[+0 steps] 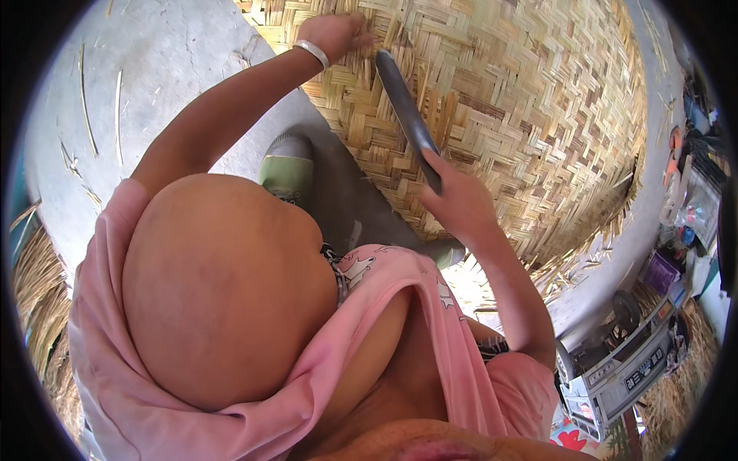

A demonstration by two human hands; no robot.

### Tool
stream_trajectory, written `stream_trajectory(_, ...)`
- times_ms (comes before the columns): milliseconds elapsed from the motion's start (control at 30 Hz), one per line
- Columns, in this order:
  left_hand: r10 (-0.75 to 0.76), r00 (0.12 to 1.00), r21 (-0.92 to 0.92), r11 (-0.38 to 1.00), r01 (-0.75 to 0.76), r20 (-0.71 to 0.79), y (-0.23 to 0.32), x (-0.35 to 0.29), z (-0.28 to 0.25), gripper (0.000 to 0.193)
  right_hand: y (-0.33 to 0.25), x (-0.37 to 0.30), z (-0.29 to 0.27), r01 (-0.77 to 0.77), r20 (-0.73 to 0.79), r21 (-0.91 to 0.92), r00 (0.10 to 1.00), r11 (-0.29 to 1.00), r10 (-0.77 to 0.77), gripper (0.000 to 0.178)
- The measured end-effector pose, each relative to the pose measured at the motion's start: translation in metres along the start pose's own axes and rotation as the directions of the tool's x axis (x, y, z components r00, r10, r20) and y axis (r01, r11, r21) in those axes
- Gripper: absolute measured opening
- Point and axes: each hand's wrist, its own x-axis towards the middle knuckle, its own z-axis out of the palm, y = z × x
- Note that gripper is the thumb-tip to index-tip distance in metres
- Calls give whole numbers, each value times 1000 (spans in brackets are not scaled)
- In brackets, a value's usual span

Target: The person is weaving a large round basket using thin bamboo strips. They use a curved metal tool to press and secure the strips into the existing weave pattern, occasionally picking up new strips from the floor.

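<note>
A large woven bamboo mat (530, 107) with a herringbone pattern lies in front of me. My right hand (461, 201) is closed around one end of a long, dark, slightly curved blade that looks like a machete (403, 104). It slants over the mat, its far end pointing up and left toward my left hand. My left hand (338, 37), below a white bangle (314, 54), is over the mat's far left part, just beyond the blade's tip. Its fingers are curled together; what they hold, if anything, is too small to make out.
Grey concrete floor (169, 46) with loose strips borders the mat on the left. My green shoe (288, 170) stands beside the mat's near edge. At the right are a small vehicle (626, 376), bags and clutter, with dry straw (34, 269) at the far left.
</note>
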Motion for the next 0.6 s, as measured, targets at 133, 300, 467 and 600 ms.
stream_trajectory(133, -57, 998, -90, 994, 56, -16, -1, 3, -7, 35, 26, -39, -31, -96, 105, 261, 992, 961, 71, 64)
stream_trajectory(300, -17, 980, -371, 927, -59, -199, 6, 13, 6, 22, 26, -42, -31, 1, -45, 759, 998, 651, 51, 61)
stream_trajectory(467, 49, 821, -795, 285, 535, 570, 32, 18, -19, 27, 12, -40, -29, 97, -64, 824, 995, 559, -77, 58)
stream_trajectory(600, 204, 741, -766, 101, 635, 640, 23, 8, -17, 25, 2, -34, -15, 215, -86, 813, 963, 540, -254, 59)
